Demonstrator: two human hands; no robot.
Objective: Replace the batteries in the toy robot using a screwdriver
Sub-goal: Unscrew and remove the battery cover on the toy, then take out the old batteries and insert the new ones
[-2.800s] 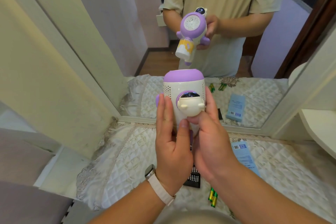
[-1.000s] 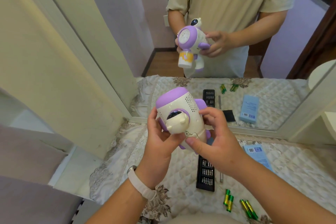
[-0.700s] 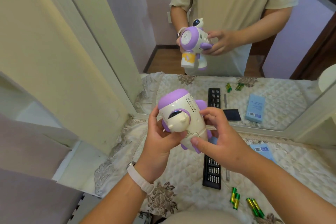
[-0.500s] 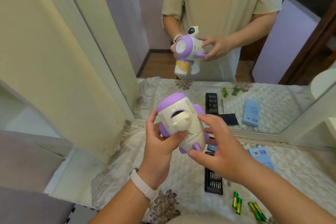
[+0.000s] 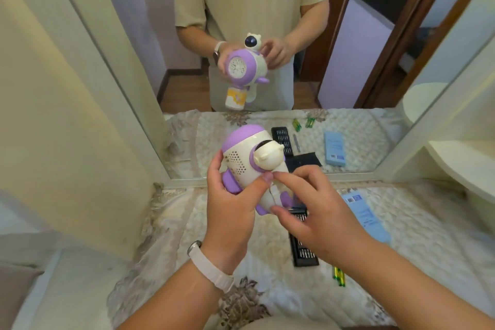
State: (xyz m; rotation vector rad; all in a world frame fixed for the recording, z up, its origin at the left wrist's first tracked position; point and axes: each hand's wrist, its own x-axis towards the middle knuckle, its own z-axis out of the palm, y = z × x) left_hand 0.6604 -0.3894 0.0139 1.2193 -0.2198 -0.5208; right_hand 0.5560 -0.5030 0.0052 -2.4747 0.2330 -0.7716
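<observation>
The toy robot (image 5: 250, 162) is held up in mid-frame, above the tabletop (image 5: 171, 222) and just in front of the mirror (image 5: 241, 8), tilted with its purple cap toward the upper left. The left hand (image 5: 230, 206) wraps it from the left, with the fingers curled round the far side and the thumb pressed on the near white shell. The right hand (image 5: 310, 209) pinches the toy's lower end between forefinger and thumb, its other fingers loosely bent. The two hands cover much of the toy's lower half, so no battery door or screw can be made out there. Only a faint seam shows between the fingertips.

A black bit case (image 5: 304, 249) lies on the quilted cloth below the toy, its upper end hidden behind the right hand. The green batteries (image 5: 338, 277) lie at the case's lower right, partly covered by the right forearm, so their number cannot be told. A blue box (image 5: 365, 215) lies just right of that hand. A thin grey tool (image 5: 296, 142), perhaps the screwdriver, shows only as a reflection in the mirror, beside the reflected case.

The mirror's lower frame runs close behind the toy. A cream wall panel closes in the left of the frame, and a rounded white shelf (image 5: 468, 163) juts in at the right edge. Bare cloth lies left of the left wrist and to the right of the blue box.
</observation>
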